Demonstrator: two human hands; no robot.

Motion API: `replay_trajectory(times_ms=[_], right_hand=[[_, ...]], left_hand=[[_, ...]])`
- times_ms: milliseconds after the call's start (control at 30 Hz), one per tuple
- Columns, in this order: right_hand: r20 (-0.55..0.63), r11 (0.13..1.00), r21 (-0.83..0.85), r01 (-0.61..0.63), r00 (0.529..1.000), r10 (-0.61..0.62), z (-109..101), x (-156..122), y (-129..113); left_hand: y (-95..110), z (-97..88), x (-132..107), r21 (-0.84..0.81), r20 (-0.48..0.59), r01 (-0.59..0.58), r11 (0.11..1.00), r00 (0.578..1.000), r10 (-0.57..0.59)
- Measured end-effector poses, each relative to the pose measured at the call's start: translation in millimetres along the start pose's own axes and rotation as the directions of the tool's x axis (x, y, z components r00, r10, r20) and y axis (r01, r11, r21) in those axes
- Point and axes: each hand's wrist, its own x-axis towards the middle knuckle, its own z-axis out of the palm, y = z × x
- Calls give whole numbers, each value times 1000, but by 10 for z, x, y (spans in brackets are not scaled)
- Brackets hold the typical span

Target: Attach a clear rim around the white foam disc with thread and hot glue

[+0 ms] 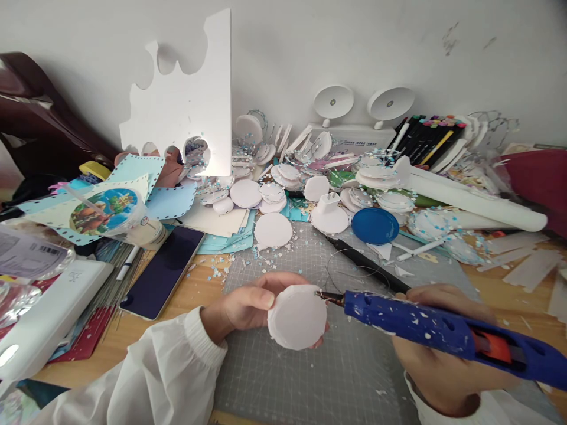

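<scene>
My left hand pinches a white foam disc and holds it upright over the grey cutting mat. My right hand is wrapped around a blue glue gun spattered with white flecks. The gun's nozzle tip touches the disc's upper right edge. Both arms wear white sleeves.
Several white foam discs and a blue lid lie beyond the mat. A dark phone rests at the left. A cut foam board leans on the wall. Markers, a white roll and paper scraps crowd the back.
</scene>
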Motion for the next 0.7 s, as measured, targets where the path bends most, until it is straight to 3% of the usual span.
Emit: replay_trajectory(times_ms=[100,300,467,700], right_hand=[[-60,1000,-16,23,998,-24,20,25,-32],[-54,991,-121,52,997,-59,63,120,-122],[46,975,-161,155,988,-150,65,131,-69],[47,985,-162,62,997,-55,1,65,-119]], left_hand=[[0,-9,-5,-1,-6,-4,1000,1000,4],[-15,-40,-9,-10,-16,-23,1000,1000,23],[-21,-83,-10,8,-47,-64,998,997,64],[-9,-139,-24,-60,-75,-78,995,994,74]])
